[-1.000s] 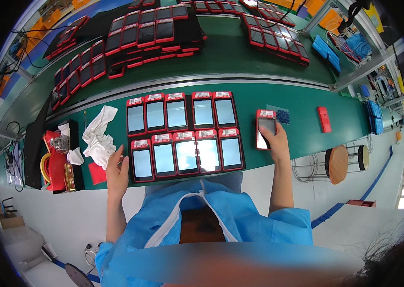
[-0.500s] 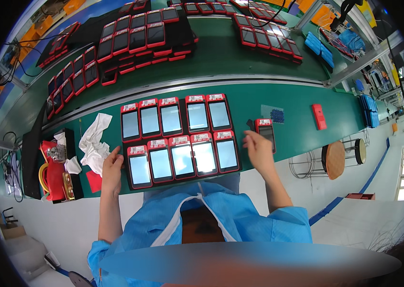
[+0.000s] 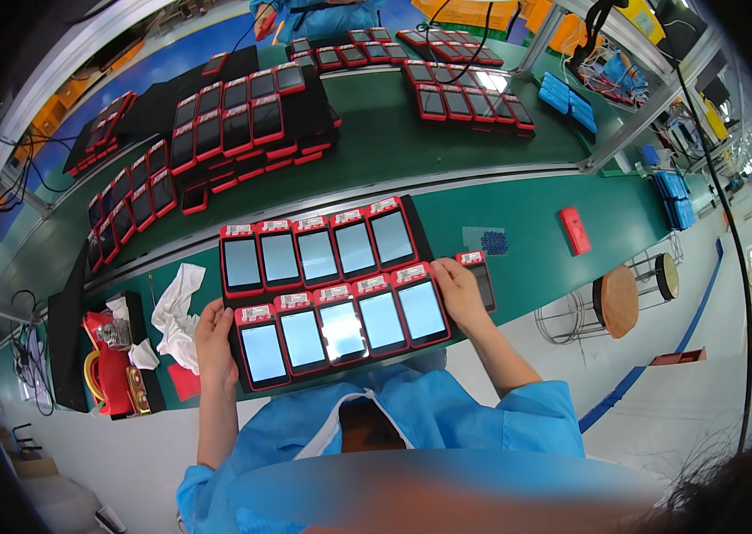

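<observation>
In front of me, a black tray (image 3: 421,238) carries two rows of red-framed handheld terminals (image 3: 355,250) with lit, pale screens and white labels at their tops. My left hand (image 3: 217,345) grips the tray's left edge, thumb on top and fingers mostly hidden beneath. At the opposite edge, my right hand (image 3: 459,292) is closed with its thumb on the rim by the end terminal. The tray slants slightly, its right side farther from me. Just beyond my right hand lies a single dark-screened terminal (image 3: 480,278), partly covered by that hand.
Stacked trays of dark-screened terminals (image 3: 235,130) stand on the far bench, with more at its right (image 3: 460,103). White cloth (image 3: 179,307) and a black box (image 3: 146,383) lie left. A red device (image 3: 574,231) rests right. A co-worker's blue sleeve (image 3: 340,18) shows behind.
My right hand has moved left onto the tray's edge, and my left hand has closed on the other side. The terminals sit closer together on the tray. A co-worker has come into view.
</observation>
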Action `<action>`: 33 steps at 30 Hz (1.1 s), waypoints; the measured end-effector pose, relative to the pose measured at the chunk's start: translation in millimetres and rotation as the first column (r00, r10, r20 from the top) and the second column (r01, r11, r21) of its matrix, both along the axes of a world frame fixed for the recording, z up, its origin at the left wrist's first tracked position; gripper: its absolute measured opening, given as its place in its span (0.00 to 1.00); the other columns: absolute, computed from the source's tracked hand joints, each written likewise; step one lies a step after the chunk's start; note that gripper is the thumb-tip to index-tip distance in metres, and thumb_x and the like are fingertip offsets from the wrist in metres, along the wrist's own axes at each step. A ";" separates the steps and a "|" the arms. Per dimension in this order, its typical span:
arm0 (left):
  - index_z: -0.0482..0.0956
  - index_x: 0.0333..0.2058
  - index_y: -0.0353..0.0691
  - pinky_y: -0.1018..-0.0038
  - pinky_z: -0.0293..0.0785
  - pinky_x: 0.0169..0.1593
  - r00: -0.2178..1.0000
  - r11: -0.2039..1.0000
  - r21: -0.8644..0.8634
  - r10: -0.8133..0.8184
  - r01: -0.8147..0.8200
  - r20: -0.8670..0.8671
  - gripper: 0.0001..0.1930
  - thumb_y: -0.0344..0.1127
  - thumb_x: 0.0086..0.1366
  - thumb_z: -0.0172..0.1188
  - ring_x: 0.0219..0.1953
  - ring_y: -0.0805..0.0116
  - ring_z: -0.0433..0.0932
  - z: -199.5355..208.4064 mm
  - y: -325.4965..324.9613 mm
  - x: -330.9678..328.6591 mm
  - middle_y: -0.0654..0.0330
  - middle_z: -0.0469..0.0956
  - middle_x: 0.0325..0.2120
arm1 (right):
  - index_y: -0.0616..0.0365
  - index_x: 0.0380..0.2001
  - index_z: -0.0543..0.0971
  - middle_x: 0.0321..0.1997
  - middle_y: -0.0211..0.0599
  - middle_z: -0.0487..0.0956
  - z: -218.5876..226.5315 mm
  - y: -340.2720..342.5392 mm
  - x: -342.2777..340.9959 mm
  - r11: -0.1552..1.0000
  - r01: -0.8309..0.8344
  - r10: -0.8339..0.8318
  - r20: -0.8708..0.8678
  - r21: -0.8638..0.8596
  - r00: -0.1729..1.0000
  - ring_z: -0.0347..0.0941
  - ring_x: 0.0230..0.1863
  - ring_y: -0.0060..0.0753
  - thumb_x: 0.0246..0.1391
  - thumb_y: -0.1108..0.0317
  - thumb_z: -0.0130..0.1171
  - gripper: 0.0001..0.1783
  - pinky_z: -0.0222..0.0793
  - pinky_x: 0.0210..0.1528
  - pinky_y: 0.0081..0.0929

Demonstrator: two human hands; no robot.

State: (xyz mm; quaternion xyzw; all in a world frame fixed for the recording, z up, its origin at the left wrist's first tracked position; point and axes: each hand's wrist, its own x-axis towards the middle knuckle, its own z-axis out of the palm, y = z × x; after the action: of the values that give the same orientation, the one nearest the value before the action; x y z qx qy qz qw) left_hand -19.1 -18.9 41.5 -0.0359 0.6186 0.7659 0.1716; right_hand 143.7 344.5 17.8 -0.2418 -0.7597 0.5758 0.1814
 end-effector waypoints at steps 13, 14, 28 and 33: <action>0.72 0.52 0.27 0.69 0.79 0.47 0.936 0.906 0.242 -0.350 0.348 -0.040 0.13 0.26 0.71 0.52 0.42 0.65 0.81 22.8 315.7 -110.6 0.51 0.79 0.42 | 0.68 0.33 0.81 0.26 0.37 0.80 74.5 292.8 -26.4 0.961 0.182 -0.189 0.012 0.206 0.982 0.72 0.29 0.24 0.67 0.58 0.53 0.21 0.69 0.35 0.29; 0.72 0.52 0.26 0.68 0.79 0.47 0.931 0.892 0.282 -0.364 0.354 -0.017 0.13 0.26 0.71 0.51 0.42 0.64 0.81 15.1 345.0 -123.3 0.51 0.79 0.42 | 0.68 0.33 0.81 0.26 0.37 0.80 74.3 319.7 -37.3 0.956 0.198 -0.202 -0.001 0.217 0.979 0.72 0.29 0.24 0.67 0.58 0.53 0.21 0.69 0.35 0.29; 0.75 0.50 0.26 0.66 0.80 0.39 0.948 0.940 0.134 -0.304 0.315 -0.098 0.16 0.25 0.65 0.59 0.36 0.62 0.81 -23.9 570.2 -281.6 0.51 0.81 0.38 | 0.64 0.30 0.84 0.30 0.56 0.81 33.3 554.3 -192.2 0.785 0.216 -0.218 -0.068 0.580 0.974 0.79 0.35 0.54 0.61 0.51 0.55 0.24 0.71 0.40 0.43; 0.82 0.45 0.34 0.66 0.77 0.28 0.923 0.942 -0.162 -0.323 0.292 -0.211 0.12 0.30 0.63 0.64 0.27 0.66 0.81 -16.6 589.1 -325.2 0.58 0.82 0.31 | 0.63 0.29 0.84 0.32 0.57 0.81 31.5 589.5 -236.8 0.735 0.204 -0.227 -0.050 0.646 0.973 0.79 0.37 0.59 0.60 0.48 0.55 0.26 0.71 0.41 0.47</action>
State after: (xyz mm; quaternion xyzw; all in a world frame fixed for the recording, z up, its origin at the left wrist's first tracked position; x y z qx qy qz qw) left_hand -344.3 570.3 25.0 0.1418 0.6800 0.6871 0.2128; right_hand -93.1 933.9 49.2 -0.2598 -0.8811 0.2494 0.3066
